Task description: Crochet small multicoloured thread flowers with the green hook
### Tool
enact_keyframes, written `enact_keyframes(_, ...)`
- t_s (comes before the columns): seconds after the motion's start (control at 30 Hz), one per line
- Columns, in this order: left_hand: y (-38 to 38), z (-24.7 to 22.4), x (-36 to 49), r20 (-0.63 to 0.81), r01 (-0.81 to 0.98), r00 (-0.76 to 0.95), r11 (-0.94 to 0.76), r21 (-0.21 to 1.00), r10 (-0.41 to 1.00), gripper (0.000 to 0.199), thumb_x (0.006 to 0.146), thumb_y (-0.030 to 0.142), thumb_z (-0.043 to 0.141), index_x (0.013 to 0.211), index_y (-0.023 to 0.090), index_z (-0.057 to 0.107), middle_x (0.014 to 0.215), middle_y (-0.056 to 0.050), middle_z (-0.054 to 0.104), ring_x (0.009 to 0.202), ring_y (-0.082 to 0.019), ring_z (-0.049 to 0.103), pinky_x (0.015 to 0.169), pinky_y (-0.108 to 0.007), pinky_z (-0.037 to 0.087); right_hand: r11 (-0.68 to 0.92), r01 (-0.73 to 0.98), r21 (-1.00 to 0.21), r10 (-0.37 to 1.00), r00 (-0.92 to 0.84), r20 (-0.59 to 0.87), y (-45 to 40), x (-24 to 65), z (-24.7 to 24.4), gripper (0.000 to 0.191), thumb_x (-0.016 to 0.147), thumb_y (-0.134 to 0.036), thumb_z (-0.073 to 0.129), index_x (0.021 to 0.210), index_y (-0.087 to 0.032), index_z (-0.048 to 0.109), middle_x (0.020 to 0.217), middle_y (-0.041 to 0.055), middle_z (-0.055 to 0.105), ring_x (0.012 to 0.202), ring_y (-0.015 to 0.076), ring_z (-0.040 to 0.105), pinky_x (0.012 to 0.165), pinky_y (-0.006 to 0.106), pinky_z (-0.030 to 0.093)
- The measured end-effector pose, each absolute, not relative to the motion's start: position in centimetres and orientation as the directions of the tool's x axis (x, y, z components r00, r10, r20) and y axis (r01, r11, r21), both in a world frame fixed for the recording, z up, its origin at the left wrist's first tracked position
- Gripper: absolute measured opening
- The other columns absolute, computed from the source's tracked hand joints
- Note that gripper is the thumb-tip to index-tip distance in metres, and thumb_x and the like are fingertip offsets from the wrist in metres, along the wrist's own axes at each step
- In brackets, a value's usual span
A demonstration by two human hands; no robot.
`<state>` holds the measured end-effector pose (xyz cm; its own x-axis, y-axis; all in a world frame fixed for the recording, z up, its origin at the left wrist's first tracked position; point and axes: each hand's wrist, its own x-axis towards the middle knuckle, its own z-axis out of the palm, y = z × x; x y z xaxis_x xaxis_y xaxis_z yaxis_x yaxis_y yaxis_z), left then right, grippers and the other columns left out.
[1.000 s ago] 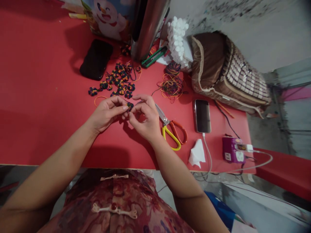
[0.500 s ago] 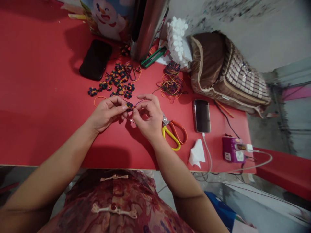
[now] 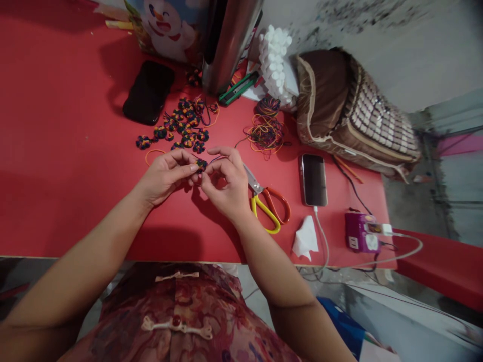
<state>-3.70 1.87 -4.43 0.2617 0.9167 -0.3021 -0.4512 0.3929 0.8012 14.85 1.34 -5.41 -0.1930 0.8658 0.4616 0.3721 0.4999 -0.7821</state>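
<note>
My left hand [image 3: 171, 175] pinches a small crocheted flower [image 3: 201, 164] in dark blue, green and yellow yarn between thumb and fingers. Against its right side, my right hand [image 3: 226, 182] is closed, thumb and index finger together on a thin metal crochet hook [image 3: 197, 185], most of which is hidden by the fingers. A strand of yarn [image 3: 217, 158] runs from the flower past my right hand toward a loose multicoloured yarn tangle [image 3: 265, 131]. Several finished-looking crocheted flowers [image 3: 184, 123] lie in a cluster just beyond my left hand.
Scissors [image 3: 269, 203] with red and yellow handles lie right of my right hand. Around stand or lie a black phone [image 3: 149, 93], a charging phone [image 3: 314, 180], a tissue [image 3: 305, 239], a green box cutter [image 3: 238, 89], a steel flask [image 3: 226, 48], a brown cushion [image 3: 324, 95] and a purple power block [image 3: 356, 231].
My right hand has shifted slightly left, closer to the flower, uncovering more of the scissor blades. Less of the crochet hook shows. My left hand stays in place.
</note>
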Motion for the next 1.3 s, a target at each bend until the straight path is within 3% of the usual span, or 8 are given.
enact_keyframes(0.27,1.8,-4.4,-3.7,-0.292,-0.427,0.244,0.372,0.824,0.925,0.043,0.066,0.030,0.107,0.087,0.017,0.072,0.066,0.001,0.073,0.057,-0.013,0.069,0.050,-0.020,0.059,0.465,0.376,-0.801,0.885,-0.196,0.422,1.4,14.9,-5.3,0.012,0.093,-0.015,0.073,0.086,-0.023,0.067,0.130,0.0144,0.073,0.108,0.0235,0.075,0.072,0.034,0.063)
enact_keyframes(0.83,1.9,-4.4,-3.5,-0.278,-0.396,0.153,0.317,0.862,0.948,0.028,0.070,0.021,0.093,0.087,0.019,0.071,0.065,0.001,0.071,0.051,-0.013,0.066,0.045,-0.023,0.054,0.434,0.358,-0.827,0.897,-0.092,0.432,1.3,14.7,-5.2,0.010,0.092,-0.015,0.070,0.087,-0.024,0.069,0.120,0.0108,0.076,0.088,0.0173,0.071,0.059,0.029,0.053)
enact_keyframes(0.97,2.1,-4.3,-3.5,-0.283,-0.406,0.137,0.314,0.858,0.949,0.028,0.070,0.020,0.094,0.089,0.018,0.073,0.066,0.001,0.070,0.051,-0.014,0.065,0.042,-0.023,0.052,0.321,0.184,-0.929,0.947,-0.042,0.318,1.2,14.5,-5.1,0.008,0.096,-0.027,0.072,0.091,-0.025,0.067,0.120,0.0082,0.078,0.070,0.0116,0.064,0.058,0.029,0.054)
enact_keyframes(1.03,2.0,-4.2,-3.5,-0.292,-0.397,0.144,0.325,0.858,0.946,0.028,0.069,0.020,0.095,0.088,0.018,0.074,0.066,0.001,0.069,0.050,-0.013,0.064,0.041,-0.022,0.051,0.166,0.001,-0.986,0.986,-0.020,0.166,1.5,14.4,-5.1,0.019,0.098,-0.040,0.076,0.091,-0.026,0.065,0.113,0.0056,0.080,0.056,0.0079,0.055,0.051,0.028,0.051)
enact_keyframes(1.13,1.9,-4.1,-3.5,-0.295,-0.385,0.175,0.341,0.857,0.939,0.029,0.068,0.021,0.097,0.086,0.018,0.075,0.066,0.002,0.069,0.049,-0.011,0.061,0.041,-0.022,0.050,-0.041,-0.261,-0.965,0.998,-0.057,-0.028,2.2,14.6,-5.2,0.040,0.090,-0.059,0.086,0.088,-0.027,0.062,0.092,-0.0003,0.079,0.044,0.0052,0.043,0.040,0.025,0.040)
enact_keyframes(1.23,1.9,-4.0,-3.5,-0.288,-0.396,0.189,0.341,0.852,0.939,0.032,0.065,0.021,0.101,0.084,0.017,0.076,0.068,0.002,0.071,0.050,-0.009,0.062,0.045,-0.021,0.052,-0.122,-0.372,-0.920,0.987,-0.140,-0.075,2.6,14.8,-5.1,0.047,0.082,-0.061,0.095,0.085,-0.026,0.063,0.083,-0.0035,0.076,0.043,0.0048,0.045,0.038,0.023,0.040)
enact_keyframes(1.3,1.9,-4.0,-3.5,-0.283,-0.411,0.190,0.338,0.847,0.940,0.033,0.064,0.020,0.102,0.084,0.017,0.076,0.071,0.001,0.073,0.052,-0.009,0.063,0.047,-0.020,0.052,-0.153,-0.366,-0.918,0.978,-0.192,-0.087,2.6,14.8,-4.9,0.047,0.082,-0.061,0.095,0.086,-0.026,0.064,0.079,-0.0038,0.075,0.047,0.0067,0.054,0.043,0.023,0.049)
